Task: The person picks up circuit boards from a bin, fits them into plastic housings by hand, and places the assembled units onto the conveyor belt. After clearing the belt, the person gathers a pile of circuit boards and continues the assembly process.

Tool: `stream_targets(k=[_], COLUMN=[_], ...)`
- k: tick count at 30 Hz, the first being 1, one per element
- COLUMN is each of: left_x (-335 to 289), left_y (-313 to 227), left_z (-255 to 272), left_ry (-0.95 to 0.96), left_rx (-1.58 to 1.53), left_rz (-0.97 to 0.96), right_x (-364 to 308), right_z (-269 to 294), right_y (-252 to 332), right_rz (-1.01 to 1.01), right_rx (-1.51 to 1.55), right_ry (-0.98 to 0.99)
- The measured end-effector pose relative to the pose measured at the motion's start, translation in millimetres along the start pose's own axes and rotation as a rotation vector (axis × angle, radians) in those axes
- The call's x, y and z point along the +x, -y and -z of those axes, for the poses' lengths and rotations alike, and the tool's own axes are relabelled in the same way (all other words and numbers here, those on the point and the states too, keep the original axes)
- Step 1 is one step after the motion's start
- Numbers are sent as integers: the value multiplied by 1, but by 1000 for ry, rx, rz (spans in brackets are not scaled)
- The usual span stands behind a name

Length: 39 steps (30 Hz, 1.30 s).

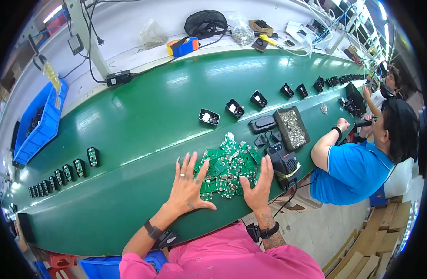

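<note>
A loose heap of small green circuit boards [230,160] lies on the green bench in front of me. My left hand [188,186] rests at the left edge of the heap, palm down, its fingers spread and holding nothing. On the heap's right side is my right hand [259,188], thumb apart from the stretched fingers, also holding nothing. Both hands seem to touch or nearly touch the outer boards. Just right of the heap stands a black device with vents [283,162], with a cable running down from it.
A dark tray of small metal parts [293,128] sits beyond the device. Black housings [209,117] run in a line toward the far right; housings holding green boards [79,167] line the left. A blue bin [41,125] stands far left. A co-worker in blue [357,172] sits at right.
</note>
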<state>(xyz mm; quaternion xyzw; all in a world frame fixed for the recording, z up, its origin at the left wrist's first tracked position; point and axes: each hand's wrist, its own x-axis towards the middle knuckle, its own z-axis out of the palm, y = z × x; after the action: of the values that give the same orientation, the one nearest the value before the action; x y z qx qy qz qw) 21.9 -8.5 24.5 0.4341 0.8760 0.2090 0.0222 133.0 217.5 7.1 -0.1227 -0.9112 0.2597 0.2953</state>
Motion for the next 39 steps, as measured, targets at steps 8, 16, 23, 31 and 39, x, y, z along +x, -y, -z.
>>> stream_targets(k=[8,16,23,31,39], left_x=[25,133,168,33,-42], left_y=[7,83,103,16,8], left_z=[-7,-8,-3,54,32], left_ry=[37,-397,-241,58,45], left_rx=[-73,-232,-321,-638,-1167], left_rz=[-182,-4,79,88,432], right_x=[9,11,12,43,34], right_z=[-6,-5,-7,5,-21], right_y=[-1,-3,1,88,101], right_rz=[64,-37,-96,-30,204], right_rx=[-76,-6,74,191,331], right_ry=[239,131,91,-6,616])
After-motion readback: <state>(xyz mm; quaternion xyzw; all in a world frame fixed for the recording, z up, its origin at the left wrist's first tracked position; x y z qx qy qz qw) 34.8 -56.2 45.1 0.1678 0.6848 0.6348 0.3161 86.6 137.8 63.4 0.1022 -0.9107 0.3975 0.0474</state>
